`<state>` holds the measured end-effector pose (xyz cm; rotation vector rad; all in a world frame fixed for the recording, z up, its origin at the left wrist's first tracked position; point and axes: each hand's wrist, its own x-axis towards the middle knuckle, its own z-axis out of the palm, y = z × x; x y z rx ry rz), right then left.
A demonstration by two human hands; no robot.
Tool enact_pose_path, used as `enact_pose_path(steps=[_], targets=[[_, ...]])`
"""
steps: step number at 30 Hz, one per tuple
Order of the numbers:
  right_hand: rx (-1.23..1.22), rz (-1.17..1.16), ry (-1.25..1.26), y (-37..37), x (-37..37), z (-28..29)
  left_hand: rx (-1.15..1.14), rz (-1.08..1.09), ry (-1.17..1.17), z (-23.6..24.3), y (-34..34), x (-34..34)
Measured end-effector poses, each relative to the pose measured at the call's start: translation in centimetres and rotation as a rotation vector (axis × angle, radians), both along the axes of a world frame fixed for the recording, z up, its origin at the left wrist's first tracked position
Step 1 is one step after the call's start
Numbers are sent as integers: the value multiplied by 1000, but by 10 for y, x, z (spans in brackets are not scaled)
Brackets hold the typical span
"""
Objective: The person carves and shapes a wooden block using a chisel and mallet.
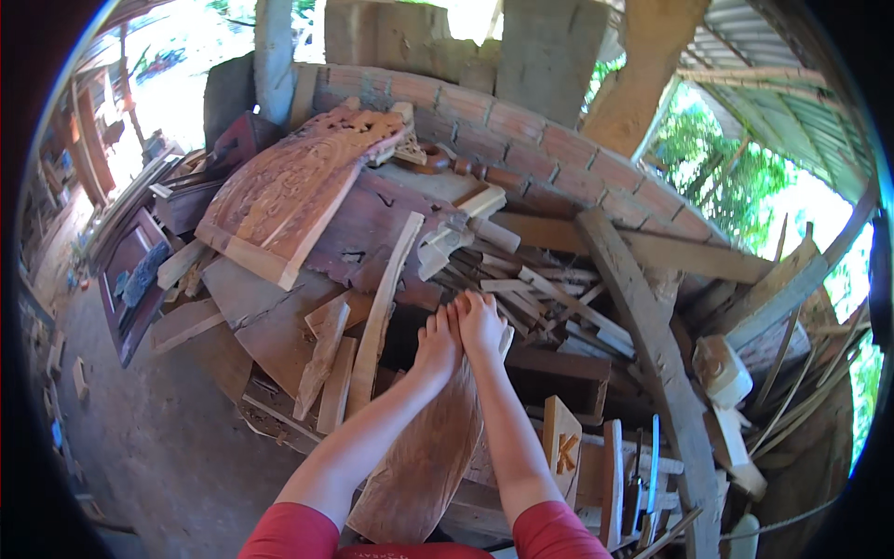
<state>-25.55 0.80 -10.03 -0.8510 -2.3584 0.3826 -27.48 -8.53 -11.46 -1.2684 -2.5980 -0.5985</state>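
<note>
Both my arms stretch forward over a long brown wooden board (419, 466) that runs away from my body, its near end close to my waist. Side by side at its far end, my left hand (440, 345) and my right hand (480, 323) are closed on the wood, thumbs together. The board's far edge is mostly hidden under my fingers. Left of my hands stands a pale curved strip of wood (384, 307). Several thin offcuts (549, 298) are heaped just beyond and to the right.
A carved wooden panel (303, 177) lies on the pile at the far left. Behind runs a low brick wall (521, 126). A thick slanting beam (643, 345) stands at the right, near a blue-edged saw (654, 461) and a block with a carved mark (562, 443). Grey floor (177, 438) spreads left.
</note>
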Motion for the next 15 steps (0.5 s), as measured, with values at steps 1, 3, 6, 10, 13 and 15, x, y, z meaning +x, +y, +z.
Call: enact_pose_path(steps=[1,3,6,10,13,15], targets=[[-78,14,44,-5,10,-6,22,-3,-6,-2,-7,11],[-151,34,92,-26,32,-7,7,-12,52,-5,-30,35],[-144,37,98,-70,79,-6,-34,-70,93,4,-81,75],[-95,-62,-78,-147,141,-3,-48,-62,159,0,-151,138],[-36,-22,-117,-201,186,-6,-55,-109,130,-1,-207,177],[-25,-35,-99,-239,212,-10,-58,-95,119,-13,-241,198]])
